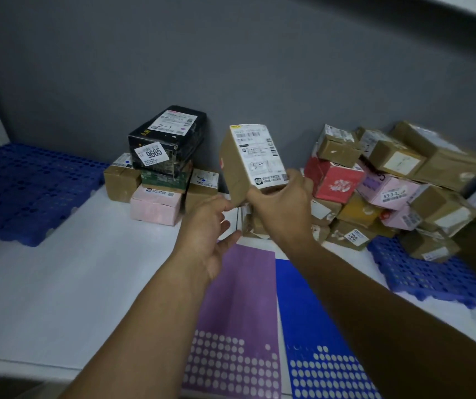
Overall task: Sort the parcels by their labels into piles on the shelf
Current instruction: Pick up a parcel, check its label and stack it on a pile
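My right hand (pixel 281 203) grips a brown cardboard parcel (pixel 239 168) by its lower end and holds it up, tilted, with its white label facing me. My left hand (pixel 208 234) hovers just below and left of the parcel, fingers spread, its fingertips close to the box's lower corner. On the left of the white shelf (pixel 58 283) stands a small pile: a black box (pixel 167 139) marked 9665 on top of brown, green and pink boxes (pixel 156 207). A larger heap of brown, red and pink parcels (pixel 389 180) lies at the back right.
Blue perforated plastic mats lie at the far left (pixel 29 188) and at the right (pixel 426 275) under part of the heap. A purple sheet (pixel 239 312) and a blue sheet (pixel 308 326) with white dots lie on the shelf near me. A grey wall (pixel 231 67) closes the back.
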